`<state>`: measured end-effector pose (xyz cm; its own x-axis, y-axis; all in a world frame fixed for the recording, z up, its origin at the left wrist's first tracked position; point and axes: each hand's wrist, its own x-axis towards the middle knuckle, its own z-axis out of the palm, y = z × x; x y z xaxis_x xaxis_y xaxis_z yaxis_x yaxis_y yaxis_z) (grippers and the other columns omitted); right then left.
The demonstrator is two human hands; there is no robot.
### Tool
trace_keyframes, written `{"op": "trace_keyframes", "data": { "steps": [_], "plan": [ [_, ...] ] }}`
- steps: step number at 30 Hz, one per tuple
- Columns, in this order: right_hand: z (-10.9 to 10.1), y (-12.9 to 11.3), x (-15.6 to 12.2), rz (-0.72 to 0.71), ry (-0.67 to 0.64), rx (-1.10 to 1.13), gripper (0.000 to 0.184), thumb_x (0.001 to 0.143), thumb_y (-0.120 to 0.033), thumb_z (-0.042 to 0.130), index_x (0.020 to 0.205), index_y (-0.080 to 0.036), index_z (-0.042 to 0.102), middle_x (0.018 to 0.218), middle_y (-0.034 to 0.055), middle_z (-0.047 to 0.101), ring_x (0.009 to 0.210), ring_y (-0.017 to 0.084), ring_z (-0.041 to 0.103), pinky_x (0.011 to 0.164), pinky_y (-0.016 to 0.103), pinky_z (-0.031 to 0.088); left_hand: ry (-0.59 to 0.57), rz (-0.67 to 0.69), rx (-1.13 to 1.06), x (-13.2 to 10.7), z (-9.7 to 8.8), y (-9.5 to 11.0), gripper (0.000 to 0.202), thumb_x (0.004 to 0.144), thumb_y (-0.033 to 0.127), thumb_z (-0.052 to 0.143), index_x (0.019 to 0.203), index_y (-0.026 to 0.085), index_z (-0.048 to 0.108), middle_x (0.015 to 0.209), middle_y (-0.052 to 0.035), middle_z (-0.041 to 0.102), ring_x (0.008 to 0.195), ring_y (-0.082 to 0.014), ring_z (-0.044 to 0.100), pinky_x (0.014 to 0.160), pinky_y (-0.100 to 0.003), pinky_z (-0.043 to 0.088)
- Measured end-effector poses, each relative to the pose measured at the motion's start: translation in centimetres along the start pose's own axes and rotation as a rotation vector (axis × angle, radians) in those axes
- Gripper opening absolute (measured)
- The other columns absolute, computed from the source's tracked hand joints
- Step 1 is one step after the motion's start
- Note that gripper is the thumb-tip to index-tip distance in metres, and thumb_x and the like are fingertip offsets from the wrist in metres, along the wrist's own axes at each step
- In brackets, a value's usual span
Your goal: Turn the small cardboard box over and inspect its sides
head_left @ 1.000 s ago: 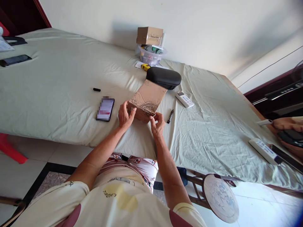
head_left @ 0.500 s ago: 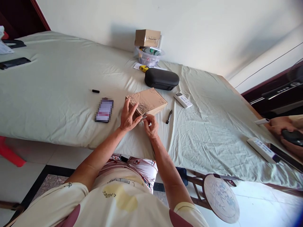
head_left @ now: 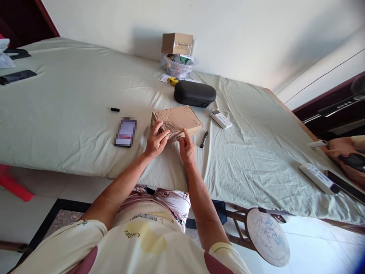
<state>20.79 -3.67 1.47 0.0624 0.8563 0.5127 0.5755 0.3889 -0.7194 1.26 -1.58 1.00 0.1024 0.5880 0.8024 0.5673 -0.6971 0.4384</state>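
Head view: left hand (head_left: 155,141) fingers spread on cardboard box (head_left: 180,117); right hand (head_left: 187,147) fingers pinch its near edge.

Flat brown cardboard box (head_left: 178,120): dark scribbly marks on top and near face. Creased cloth bed sheet (head_left: 71,99): plain pale green. Oval zip case (head_left: 195,94): black. Slim plastic remote (head_left: 220,119): white, grey print. Marker pen (head_left: 203,139): black. Small loose cap (head_left: 115,109): black. Slab phone (head_left: 126,132): dark frame, pink-white screen. Second cardboard box (head_left: 177,43): plain brown. Round stool seat (head_left: 268,236): off-white, faint grey-blue floral pattern. Short-sleeved shirt (head_left: 142,243): cream, yellow and maroon patches. Painted wall (head_left: 242,30): white.
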Motion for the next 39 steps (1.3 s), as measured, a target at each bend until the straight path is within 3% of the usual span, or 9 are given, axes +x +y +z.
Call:
{"op": "trace_keyframes", "data": {
  "steps": [5,11,15,17,20,23,27,33,39],
  "plan": [
    [-1.5,1.5,0.8,0.095,0.166,-0.126,0.061,0.100,-0.040,0.047,0.156,-0.017,0.050,0.090,0.0039,0.078,0.071,0.015,0.066,0.071,0.026,0.051,0.035,0.009,-0.042,0.2,-0.4,-0.6,0.040,0.111,0.040,0.037,0.117,0.020,0.072,0.158,-0.0145,0.051,0.154,-0.0259,0.044,0.127,-0.052,0.041],
    [-1.7,2.6,1.1,0.197,0.262,-0.167,0.075,0.097,-0.041,0.051,0.165,-0.016,0.032,0.095,0.0053,0.079,0.074,0.017,0.068,0.073,0.029,0.050,0.063,-0.115,-0.062,0.2,-1.1,-0.8,0.043,0.110,0.046,0.037,0.119,0.021,0.071,0.159,-0.0143,0.049,0.150,-0.0269,0.048,0.125,-0.049,0.043],
    [-1.4,2.8,1.1,0.285,0.199,-0.170,0.067,0.094,-0.040,0.053,0.156,-0.014,0.045,0.102,0.0101,0.078,0.078,0.020,0.069,0.077,0.033,0.051,0.062,-0.301,-0.058,-0.3,-0.4,-1.7,0.049,0.107,0.051,0.044,0.143,0.019,0.054,0.156,-0.0193,0.050,0.147,-0.0284,0.051,0.120,-0.045,0.048],
    [-1.2,2.8,1.1,0.328,0.147,-0.196,0.059,0.093,-0.038,0.052,0.148,-0.015,0.053,0.103,0.0111,0.078,0.081,0.022,0.070,0.078,0.033,0.051,0.015,-0.416,-0.006,-0.7,0.1,-2.3,0.060,0.103,0.050,0.054,0.151,0.017,0.044,0.154,-0.0217,0.053,0.145,-0.0310,0.053,0.120,-0.048,0.048],
    [-1.0,2.7,0.9,0.357,0.090,-0.277,0.050,0.092,-0.033,0.050,0.137,-0.016,0.059,0.102,0.0112,0.077,0.088,0.025,0.070,0.080,0.035,0.050,-0.126,-0.534,0.174,-1.2,0.6,-2.6,0.064,0.092,0.042,0.071,0.144,0.012,0.050,0.151,-0.0249,0.055,0.148,-0.0393,0.048,0.124,-0.059,0.040],
    [-0.9,2.9,0.7,0.328,0.051,-0.378,0.040,0.090,-0.029,0.048,0.125,-0.016,0.063,0.101,0.0120,0.075,0.097,0.028,0.068,0.086,0.038,0.050,-0.241,-0.581,0.322,-1.2,0.4,-2.3,0.054,0.088,0.034,0.074,0.134,0.011,0.057,0.150,-0.0264,0.055,0.152,-0.0439,0.042,0.125,-0.064,0.034],
    [-0.9,3.5,0.3,0.278,0.074,-0.415,0.033,0.085,-0.029,0.054,0.115,-0.020,0.060,0.109,0.0129,0.071,0.100,0.027,0.064,0.093,0.043,0.051,-0.288,-0.572,0.338,-0.9,0.1,-1.9,0.048,0.090,0.031,0.071,0.132,0.010,0.058,0.142,-0.0268,0.062,0.147,-0.0422,0.049,0.124,-0.062,0.036],
    [-0.5,3.7,0.2,0.248,0.138,-0.188,0.046,0.081,-0.042,0.067,0.118,-0.022,0.049,0.106,0.0083,0.067,0.095,0.024,0.066,0.088,0.041,0.055,-0.180,-0.539,0.197,-1.1,1.0,-2.3,0.081,0.080,0.040,0.085,0.144,0.008,0.046,0.147,-0.0299,0.058,0.143,-0.0413,0.055,0.122,-0.055,0.042],
    [1.0,2.4,0.1,0.193,0.220,-0.142,0.084,0.074,-0.054,0.081,0.139,-0.022,0.040,0.118,0.0079,0.056,0.093,0.020,0.060,0.093,0.044,0.057,0.024,-0.499,0.109,-1.0,1.9,-0.6,0.117,0.078,0.049,0.089,0.163,0.014,0.016,0.167,-0.0284,0.034,0.158,-0.0386,0.036,0.129,-0.053,0.036]
  ]
}}
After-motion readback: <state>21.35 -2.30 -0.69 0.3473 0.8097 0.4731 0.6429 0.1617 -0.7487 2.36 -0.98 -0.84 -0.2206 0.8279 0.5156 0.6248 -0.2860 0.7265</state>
